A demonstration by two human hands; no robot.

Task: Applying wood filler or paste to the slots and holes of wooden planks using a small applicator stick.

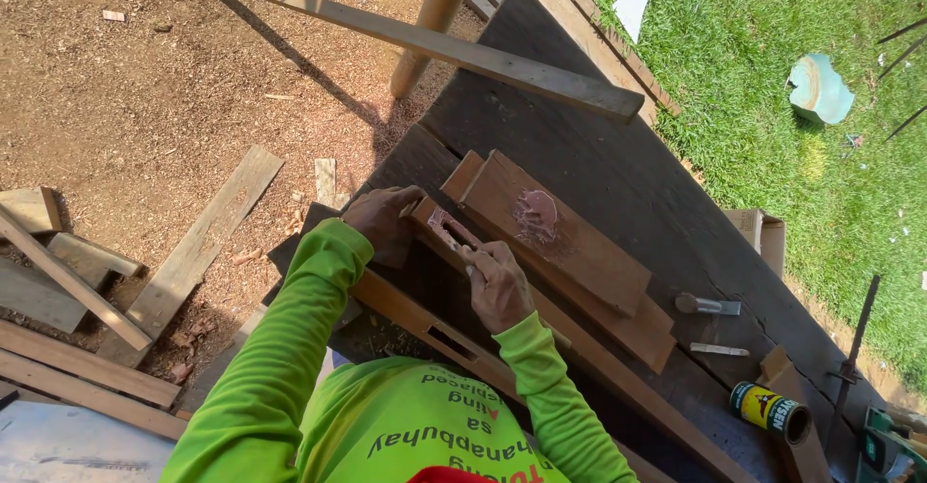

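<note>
Green sleeves (290,348) fill the bottom of my view, and from them both hands reach onto the dark wooden counter (618,193). My left hand (384,222) is closed around the end of a narrow wooden piece (430,220) and holds it against the counter. My right hand (497,285) is closed on a thin stick (462,235), whose tip touches the pinkish paste on the end of that piece. Just beside the hands lies a short brown board (579,251) with a blob of the same pink paste (537,214) on its upper face. Under my arms a long strip with a slot (425,324) runs along the near edge. Farther right on the counter I see a small metal tool (707,304), a thin blade-like piece (719,350) and a yellow and black can (770,411) lying on its side. One long plank (415,39) lies across the far corner, and loose boards (193,251) rest on the sawdust ground.
</note>
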